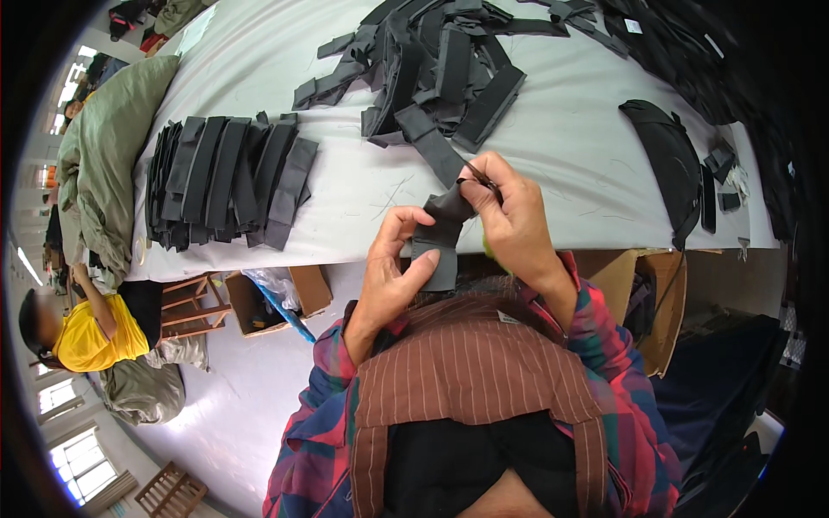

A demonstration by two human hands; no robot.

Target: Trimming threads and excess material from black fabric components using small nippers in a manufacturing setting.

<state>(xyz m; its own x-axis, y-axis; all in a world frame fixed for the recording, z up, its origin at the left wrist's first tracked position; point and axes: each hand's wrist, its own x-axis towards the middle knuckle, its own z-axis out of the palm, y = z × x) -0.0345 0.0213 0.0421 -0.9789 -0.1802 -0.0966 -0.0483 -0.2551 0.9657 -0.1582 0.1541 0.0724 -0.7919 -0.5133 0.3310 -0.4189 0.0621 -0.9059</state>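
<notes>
Close to the table's front edge, my left hand [399, 259] pinches the lower end of a dark grey fabric strip [439, 237] between thumb and fingers. My right hand [511, 211] is closed at the strip's upper end, with thread snips [480, 175] in its grip, their dark narrow blades partly hidden by the fingers. Another grey strip [429, 142] runs from beside those blades toward a loose heap of dark fabric strips [449, 65] farther back. To the left lies a row of stacked, folded dark strips [220, 177].
Loose thread bits [395, 194] lie on the white-covered table [345, 216]. A black curved fabric piece [663, 160] and dark cloth [691, 52] are at right. Cardboard boxes [311, 289] stand below the edge. At left are a green bundle [112, 147] and a person in yellow [99, 332].
</notes>
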